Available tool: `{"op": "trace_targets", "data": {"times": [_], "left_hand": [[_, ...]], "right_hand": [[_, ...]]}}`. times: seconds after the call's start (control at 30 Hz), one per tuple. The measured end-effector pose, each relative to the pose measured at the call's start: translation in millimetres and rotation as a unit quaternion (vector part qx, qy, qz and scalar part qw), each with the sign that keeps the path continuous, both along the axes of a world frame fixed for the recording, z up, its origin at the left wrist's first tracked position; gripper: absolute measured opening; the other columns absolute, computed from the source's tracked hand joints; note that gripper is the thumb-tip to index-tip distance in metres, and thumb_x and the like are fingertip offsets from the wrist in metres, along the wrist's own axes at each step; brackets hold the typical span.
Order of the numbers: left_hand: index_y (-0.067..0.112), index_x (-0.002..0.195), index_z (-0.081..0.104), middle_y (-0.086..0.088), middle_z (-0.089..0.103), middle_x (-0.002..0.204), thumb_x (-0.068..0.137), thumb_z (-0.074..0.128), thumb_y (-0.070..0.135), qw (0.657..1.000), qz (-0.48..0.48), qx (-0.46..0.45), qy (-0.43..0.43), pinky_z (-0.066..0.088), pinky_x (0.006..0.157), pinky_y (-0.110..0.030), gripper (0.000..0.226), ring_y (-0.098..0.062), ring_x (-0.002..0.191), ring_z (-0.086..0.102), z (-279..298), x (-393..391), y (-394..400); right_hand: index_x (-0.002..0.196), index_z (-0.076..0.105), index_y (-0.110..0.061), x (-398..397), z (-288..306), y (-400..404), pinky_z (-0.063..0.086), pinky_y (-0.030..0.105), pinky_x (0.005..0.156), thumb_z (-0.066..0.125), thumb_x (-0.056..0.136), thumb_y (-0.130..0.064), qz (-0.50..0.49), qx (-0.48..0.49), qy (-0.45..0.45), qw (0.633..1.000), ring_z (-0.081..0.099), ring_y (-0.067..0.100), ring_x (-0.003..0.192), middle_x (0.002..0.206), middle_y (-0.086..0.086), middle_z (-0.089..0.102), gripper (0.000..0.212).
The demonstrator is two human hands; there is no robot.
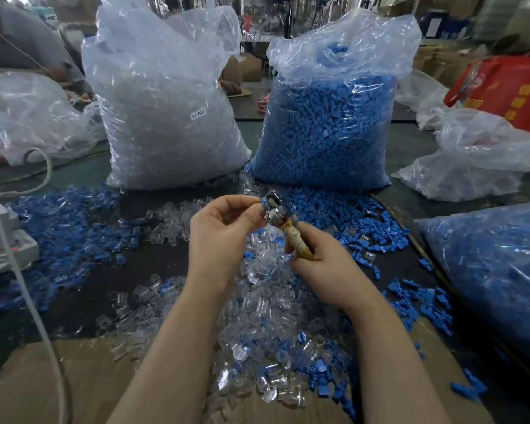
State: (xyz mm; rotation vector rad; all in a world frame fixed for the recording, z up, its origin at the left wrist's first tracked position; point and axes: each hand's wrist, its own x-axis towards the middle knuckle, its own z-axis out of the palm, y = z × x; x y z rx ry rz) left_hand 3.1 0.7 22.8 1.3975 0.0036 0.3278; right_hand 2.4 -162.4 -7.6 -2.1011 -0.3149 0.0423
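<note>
step: right hand (322, 261) grips the taped handle of a tool (297, 243), fingers curled round it. Left hand (224, 228) pinches a blue piece (262, 199) between thumb and fingertips at the tool's metal head (273, 206).
where: tool and piece are held in the air above the middle of the bench (153, 261), over the loose clear caps (257, 301).
seated?: cannot tell whether the piece is on the head or only beside it; the fingertips cover the joint.
done: the heap at left (68, 221) shows blue and clear together, probably finished units. Not certain at this size.
left: most of it, by the look. The clear-parts bag (166, 117) and blue-parts bag (328, 127) stand nearly full behind, and loose blue boots (380, 234) are spread to the right.
around: another blue-filled bag (487, 264) at far right, cardboard sheet (74, 377) at the near edge, white cable (37, 301) down the left.
in the way: nothing blocks the hands. The loose parts are mixed under them, so picking the next one means sorting by eye.
</note>
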Motion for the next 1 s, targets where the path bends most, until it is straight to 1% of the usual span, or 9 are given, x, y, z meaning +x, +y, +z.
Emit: {"op": "trace_targets", "data": {"times": [0.1,0.17,0.27,0.4,0.5,0.6,0.73,0.9,1.0], "left_hand": [[0.015,0.083,0.073,-0.001,0.075,0.075,0.082,0.074,0.004,0.998,0.033,0.042,0.042,0.057,0.069,-0.019,0.011,-0.011,0.071,0.071,1.7,1.4,19.3],[0.022,0.082,0.075,0.002,0.075,0.074,0.081,0.078,0.013,0.976,0.112,0.174,0.071,0.057,0.072,-0.025,0.009,-0.012,0.075,0.071,-3.3,4.4,45.5],[0.025,0.086,0.077,0.003,0.073,0.083,0.083,0.076,0.022,0.883,0.24,0.378,0.143,0.052,0.072,-0.032,0.005,-0.018,0.08,0.067,-13.8,4.1,88.5],[0.018,0.094,0.078,-0.014,0.072,0.1,0.085,0.074,0.018,0.794,0.311,0.458,0.251,0.05,0.078,-0.042,0.01,-0.037,0.095,0.062,-27.8,0.2,123.9],[0.013,0.095,0.078,-0.018,0.071,0.102,0.087,0.071,0.014,0.783,0.326,0.45,0.28,0.051,0.079,-0.045,0.01,-0.038,0.095,0.062,-33.5,-1.7,133.7],[0.01,0.103,0.076,-0.019,0.07,0.106,0.089,0.068,0.011,0.783,0.329,0.445,0.284,0.051,0.082,-0.047,0.016,-0.039,0.097,0.062,-35.1,-1.5,134.9],[0.012,0.112,0.071,-0.022,0.065,0.113,0.09,0.063,0.014,0.764,0.327,0.476,0.287,0.049,0.082,-0.046,0.023,-0.042,0.104,0.058,-30.9,1.5,130.8],[0.018,0.096,0.071,-0.007,0.065,0.087,0.094,0.059,0.019,0.807,0.229,0.456,0.298,0.043,0.068,-0.035,0.013,-0.024,0.076,0.054,-30.6,6.3,125.1],[0.015,0.112,0.069,-0.011,0.067,0.099,0.094,0.059,0.021,0.796,0.207,0.472,0.318,0.047,0.073,-0.038,0.022,-0.03,0.088,0.059,-32.7,7.0,124.9]], "right_hand": [[0.086,0.051,-0.026,1.3,0.7,-1.8,0.041,0.039,0.058,0.057,0.077,-0.024,-0.024,-0.014,0.0,1.0,0.046,0.016,0.059,0.07,-0.005,0.054,0.011],[0.087,0.049,-0.026,2.8,0.3,-4.8,0.046,0.044,0.065,0.059,0.085,-0.025,-0.051,-0.026,-0.001,0.998,0.052,0.02,0.067,0.076,-0.004,0.058,0.01],[0.09,0.046,-0.03,5.0,-0.8,-8.7,0.048,0.046,0.072,0.057,0.091,-0.033,-0.084,-0.071,-0.012,0.994,0.057,0.023,0.077,0.085,-0.005,0.061,0.011],[0.126,0.045,-0.034,6.4,-2.6,-11.5,0.049,0.047,0.087,0.049,0.097,-0.043,-0.148,-0.174,-0.004,0.974,0.057,0.028,0.1,0.116,-0.001,0.063,0.03],[0.127,0.043,-0.037,6.4,-4.3,-12.0,0.051,0.044,0.08,0.045,0.099,-0.042,-0.186,-0.225,-0.012,0.956,0.055,0.028,0.089,0.11,0.0,0.064,0.028],[0.124,0.045,-0.038,6.5,-5.3,-12.6,0.051,0.04,0.07,0.046,0.099,-0.039,-0.22,-0.198,-0.007,0.955,0.056,0.024,0.081,0.099,-0.005,0.063,0.025],[0.101,0.047,-0.034,7.1,-5.5,-12.0,0.043,0.036,0.056,0.045,0.1,-0.038,-0.239,-0.173,-0.03,0.955,0.054,0.018,0.068,0.077,-0.007,0.059,0.005],[0.08,0.046,-0.024,7.7,-5.9,-11.4,0.036,0.035,0.053,0.051,0.097,-0.035,-0.272,-0.16,-0.024,0.949,0.053,0.021,0.066,0.073,-0.002,0.058,0.021],[0.076,0.047,-0.024,8.6,-7.6,-14.9,0.032,0.031,0.049,0.055,0.095,-0.034,-0.284,-0.185,-0.015,0.941,0.052,0.019,0.064,0.073,-0.001,0.057,0.024]]}}
